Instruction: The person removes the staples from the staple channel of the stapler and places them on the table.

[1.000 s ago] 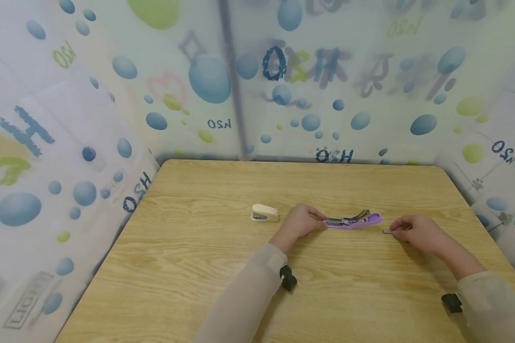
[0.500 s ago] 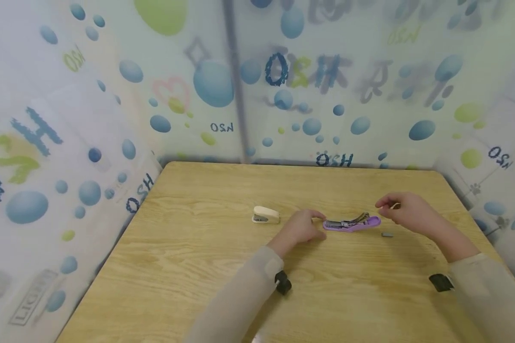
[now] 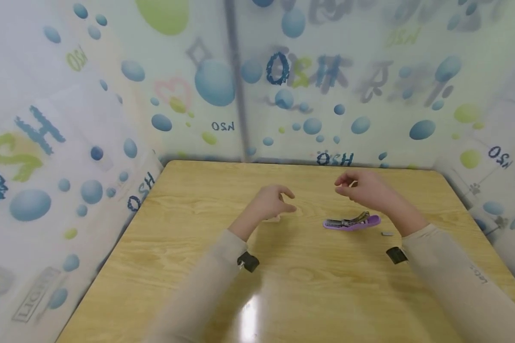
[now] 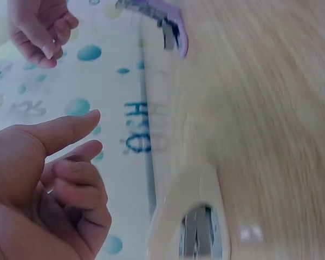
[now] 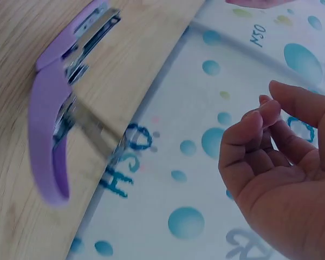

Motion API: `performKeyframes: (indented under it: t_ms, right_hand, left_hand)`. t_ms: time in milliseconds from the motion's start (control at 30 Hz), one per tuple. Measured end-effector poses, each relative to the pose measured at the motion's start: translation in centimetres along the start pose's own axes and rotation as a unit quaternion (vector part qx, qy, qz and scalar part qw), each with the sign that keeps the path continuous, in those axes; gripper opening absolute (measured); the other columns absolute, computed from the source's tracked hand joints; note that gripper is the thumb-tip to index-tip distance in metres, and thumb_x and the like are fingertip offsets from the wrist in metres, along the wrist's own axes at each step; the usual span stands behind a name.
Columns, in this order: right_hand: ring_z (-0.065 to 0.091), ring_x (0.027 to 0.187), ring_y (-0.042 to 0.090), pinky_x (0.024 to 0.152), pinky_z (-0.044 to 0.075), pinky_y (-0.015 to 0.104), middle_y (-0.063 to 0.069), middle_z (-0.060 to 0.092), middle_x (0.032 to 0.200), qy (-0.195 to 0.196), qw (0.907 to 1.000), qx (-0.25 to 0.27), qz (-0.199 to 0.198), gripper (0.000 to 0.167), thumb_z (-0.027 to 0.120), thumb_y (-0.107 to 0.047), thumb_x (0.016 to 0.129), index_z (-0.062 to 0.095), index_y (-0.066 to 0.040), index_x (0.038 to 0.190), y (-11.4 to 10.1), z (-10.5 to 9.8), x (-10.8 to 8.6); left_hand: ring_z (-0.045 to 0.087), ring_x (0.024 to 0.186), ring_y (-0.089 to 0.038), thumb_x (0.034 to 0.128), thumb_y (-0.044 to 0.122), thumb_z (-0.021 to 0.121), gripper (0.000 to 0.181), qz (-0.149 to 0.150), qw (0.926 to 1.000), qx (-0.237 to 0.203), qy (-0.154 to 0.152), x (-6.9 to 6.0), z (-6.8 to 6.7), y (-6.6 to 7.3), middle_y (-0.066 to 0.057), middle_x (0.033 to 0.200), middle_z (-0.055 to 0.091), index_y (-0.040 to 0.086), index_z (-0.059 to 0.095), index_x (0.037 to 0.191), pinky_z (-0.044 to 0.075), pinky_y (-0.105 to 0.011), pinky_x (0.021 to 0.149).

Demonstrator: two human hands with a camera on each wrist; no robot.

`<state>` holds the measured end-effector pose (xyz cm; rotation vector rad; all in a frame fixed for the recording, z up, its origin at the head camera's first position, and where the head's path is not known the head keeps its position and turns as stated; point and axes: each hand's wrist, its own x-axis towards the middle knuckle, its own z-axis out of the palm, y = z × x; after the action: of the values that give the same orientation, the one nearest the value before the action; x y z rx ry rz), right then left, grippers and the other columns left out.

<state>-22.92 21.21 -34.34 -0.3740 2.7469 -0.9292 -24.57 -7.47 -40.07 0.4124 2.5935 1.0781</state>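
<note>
Above the cream stapler [image 4: 170,216], my left hand [image 3: 268,202] hangs with nothing in its loosely bent fingers; in the head view it hides most of that stapler. My right hand [image 3: 365,188] is in the air behind the purple stapler [image 3: 352,223], its fingers bent and nothing visible in them. The purple stapler lies opened out on the table, its metal parts [image 5: 92,127] exposed and raised at an angle. A small grey piece [image 3: 387,234] rests just right of its right end.
The wooden table [image 3: 189,200] carries these things. Behind it and at both sides stand patterned curtains [image 3: 176,143] with blue and green spots. A dark wrist camera [image 3: 248,261] sits at the left cuff, another [image 3: 396,255] at the right.
My left hand has left the purple stapler's end and moved left over the cream one. My right hand let go of the small grey piece, rose and moved left behind the purple stapler.
</note>
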Motion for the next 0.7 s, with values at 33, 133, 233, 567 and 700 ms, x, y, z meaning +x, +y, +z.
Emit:
performKeyframes:
  t_ms: [33,133,233,567,700]
  right_hand:
    - [0.064,0.089,0.024,0.074,0.054,0.033,0.012,0.066,0.112,0.003,1.0000,0.005,-0.003,0.030,0.062,-0.032,0.108,0.068,-0.009,0.126,-0.4,0.4,0.4]
    - [0.064,0.088,0.026,0.073,0.053,0.033,0.013,0.066,0.111,0.009,0.9997,0.016,-0.013,0.032,0.061,-0.037,0.109,0.068,-0.011,0.126,-1.4,1.6,1.7]
    - [0.062,0.086,0.025,0.070,0.051,0.034,0.013,0.067,0.112,0.011,0.9994,0.020,-0.024,0.035,0.058,-0.042,0.110,0.068,-0.012,0.125,-2.6,2.9,3.0]
    - [0.059,0.079,0.021,0.067,0.049,0.034,0.013,0.070,0.110,-0.016,0.9984,0.029,-0.046,0.035,0.059,-0.039,0.110,0.070,-0.012,0.129,-6.7,7.4,6.0]
    - [0.062,0.079,0.021,0.068,0.052,0.033,0.012,0.070,0.109,-0.039,0.9968,0.047,-0.051,0.037,0.063,-0.037,0.108,0.068,-0.010,0.133,-7.6,9.8,6.9]
  left_hand:
    - [0.061,0.074,-0.017,0.0967,0.028,0.080,0.043,0.001,0.9999,0.007,0.007,-0.2,-0.7,-0.5,-0.007,0.100,0.070,0.012,0.071,0.136,0.052,-0.030,0.064]
    - [0.062,0.085,-0.019,0.0961,0.033,0.081,0.045,-0.005,0.9992,0.024,0.033,-0.8,-2.5,-2.2,-0.007,0.107,0.071,0.013,0.071,0.136,0.051,-0.032,0.068]
    - [0.066,0.093,-0.024,0.0960,0.037,0.081,0.050,-0.021,0.9985,0.022,0.046,-1.6,-4.1,-4.1,-0.013,0.116,0.073,0.013,0.069,0.139,0.054,-0.036,0.073]
    - [0.067,0.117,-0.032,0.0945,0.041,0.082,0.062,-0.081,0.9960,0.016,0.034,-3.5,-6.3,-8.2,-0.020,0.140,0.066,0.010,0.064,0.145,0.058,-0.046,0.090]
    - [0.068,0.111,-0.028,0.0931,0.040,0.084,0.061,-0.084,0.9964,0.002,0.010,-3.7,-5.8,-9.1,-0.017,0.133,0.069,0.013,0.065,0.144,0.059,-0.042,0.087]
